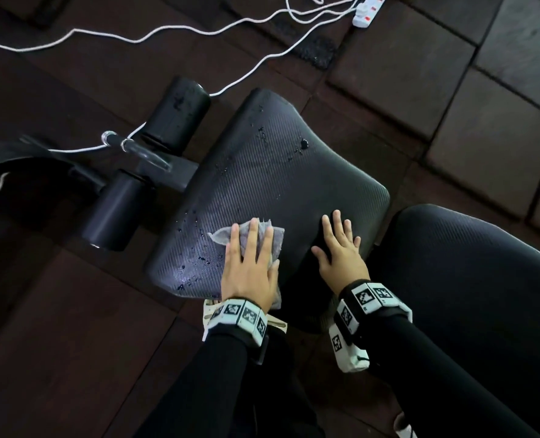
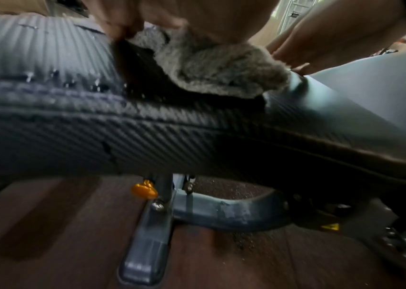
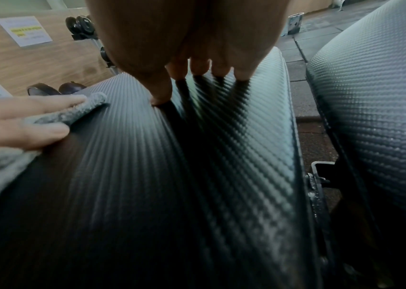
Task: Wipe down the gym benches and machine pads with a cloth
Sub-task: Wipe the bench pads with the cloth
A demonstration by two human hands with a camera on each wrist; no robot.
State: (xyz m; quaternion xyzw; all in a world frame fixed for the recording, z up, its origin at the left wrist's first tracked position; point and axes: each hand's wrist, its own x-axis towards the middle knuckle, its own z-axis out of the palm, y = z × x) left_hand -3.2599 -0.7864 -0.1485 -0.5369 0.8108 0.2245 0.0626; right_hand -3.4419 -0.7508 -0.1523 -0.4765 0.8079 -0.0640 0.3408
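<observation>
Grey cloth flat under L hand on seat pad.

Black textured seat pad lying over dark floor tiles, droplets sitting on far and left parts. Grey cloth lying flat on near-left area, left hand pressing on it. Right hand resting flat on pad just beside cloth. Second pad sitting just right. White cable trailing across floor.
</observation>
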